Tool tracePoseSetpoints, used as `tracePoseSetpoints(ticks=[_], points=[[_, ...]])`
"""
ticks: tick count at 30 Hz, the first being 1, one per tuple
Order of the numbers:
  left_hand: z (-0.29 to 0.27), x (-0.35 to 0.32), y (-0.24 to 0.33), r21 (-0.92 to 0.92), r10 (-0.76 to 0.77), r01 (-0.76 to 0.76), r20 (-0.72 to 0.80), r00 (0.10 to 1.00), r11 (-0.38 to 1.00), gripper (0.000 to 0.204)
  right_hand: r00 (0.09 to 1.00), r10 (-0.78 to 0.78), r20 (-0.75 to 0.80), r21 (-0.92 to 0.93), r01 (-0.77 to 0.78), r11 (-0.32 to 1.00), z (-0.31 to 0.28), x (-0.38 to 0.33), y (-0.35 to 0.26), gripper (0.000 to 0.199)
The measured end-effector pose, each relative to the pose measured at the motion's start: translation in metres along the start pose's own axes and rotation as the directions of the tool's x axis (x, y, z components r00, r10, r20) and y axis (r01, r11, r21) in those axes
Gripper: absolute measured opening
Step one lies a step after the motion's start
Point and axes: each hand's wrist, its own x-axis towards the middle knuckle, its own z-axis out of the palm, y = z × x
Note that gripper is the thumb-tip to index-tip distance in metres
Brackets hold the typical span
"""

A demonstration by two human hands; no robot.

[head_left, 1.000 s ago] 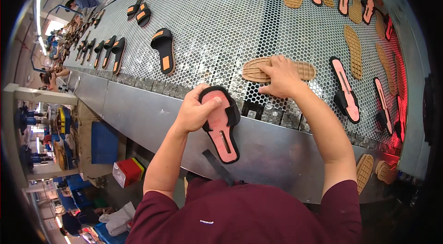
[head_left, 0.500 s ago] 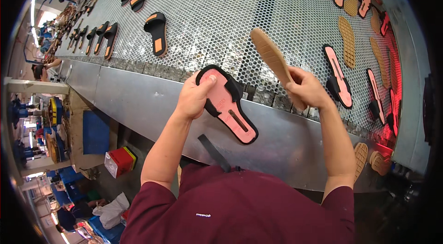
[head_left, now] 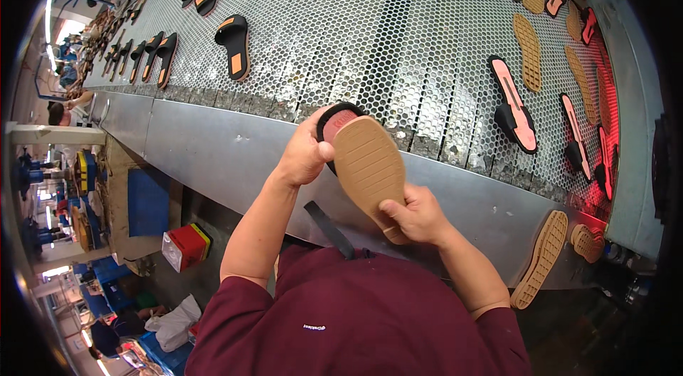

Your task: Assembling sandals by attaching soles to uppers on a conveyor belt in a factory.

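My left hand [head_left: 304,154] grips a black-edged sandal upper [head_left: 336,122] with a pinkish-red underside, its thumb lying on the near side. In my right hand [head_left: 421,216] is a tan shoe sole [head_left: 370,166], pinched at its narrow lower end with the thumb on the lined face. The sole lies over the upper and hides most of it; whether the two touch all along cannot be seen. Both hands are closed and hang just in front of the metal side rail [head_left: 242,152] of a conveyor.
On the perforated conveyor belt [head_left: 306,41], black slides with orange patches [head_left: 233,47] stand to the left. Pink-bottomed uppers [head_left: 514,106] and tan soles [head_left: 527,52] lie to the right. Another sole [head_left: 542,258] is at the rail's near right. A red box [head_left: 186,248] sits lower left.
My right hand has brought the sole left and down, from above the belt to over the upper. My left hand still holds the upper. Pieces on the belt have shifted slightly.
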Motion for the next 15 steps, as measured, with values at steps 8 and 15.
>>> tracePoseSetpoints(ticks=[8, 15], points=[[0.016, -0.012, 0.001, 0.0, 0.023, -0.023, 0.049, 0.999, 1.0, 0.081, 0.999, -0.009, 0.035, -0.07, 0.011, 0.997, 0.002, 0.002, -0.006, 0.028], [0.029, -0.016, 0.003, 0.04, 0.044, -0.046, 0.041, 0.998, 0.998, 0.052, 0.997, 0.055, 0.054, -0.049, -0.053, 0.997, -0.005, -0.001, -0.007, 0.027]])
